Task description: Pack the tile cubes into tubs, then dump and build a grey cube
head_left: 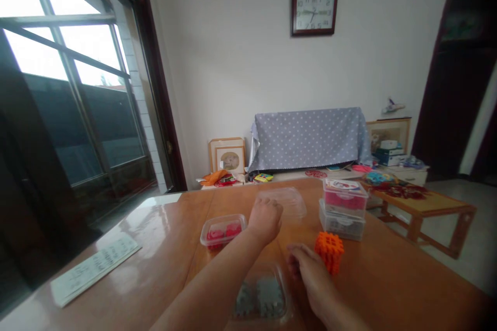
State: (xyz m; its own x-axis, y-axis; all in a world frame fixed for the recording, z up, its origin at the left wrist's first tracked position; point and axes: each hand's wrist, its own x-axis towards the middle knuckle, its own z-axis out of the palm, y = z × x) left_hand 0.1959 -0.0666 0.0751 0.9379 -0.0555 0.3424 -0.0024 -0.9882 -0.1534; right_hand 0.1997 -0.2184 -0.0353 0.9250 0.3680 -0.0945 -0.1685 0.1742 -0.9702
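Observation:
My left hand (266, 220) rests on the glossy wooden table (392, 284), its fingers curled down and partly hidden. It lies between a clear tub of red pieces (223, 231) and a clear plastic lid (285, 202), and its fingertips are near the lid's edge. My right hand (306, 274) has loosely bent fingers and holds nothing, right beside an orange lattice block (329, 252). I cannot tell if they touch. A clear tub of grey foam pieces (261, 295) lies between my forearms. Two stacked clear boxes (342, 212) stand beyond the block.
A printed paper sheet (93, 269) lies at the table's left. A low wooden table (423, 207) with red and coloured items stands to the right. A cloth-covered sofa (308, 139) and framed pictures (227, 155) stand at the back, with a window (70, 77) at left.

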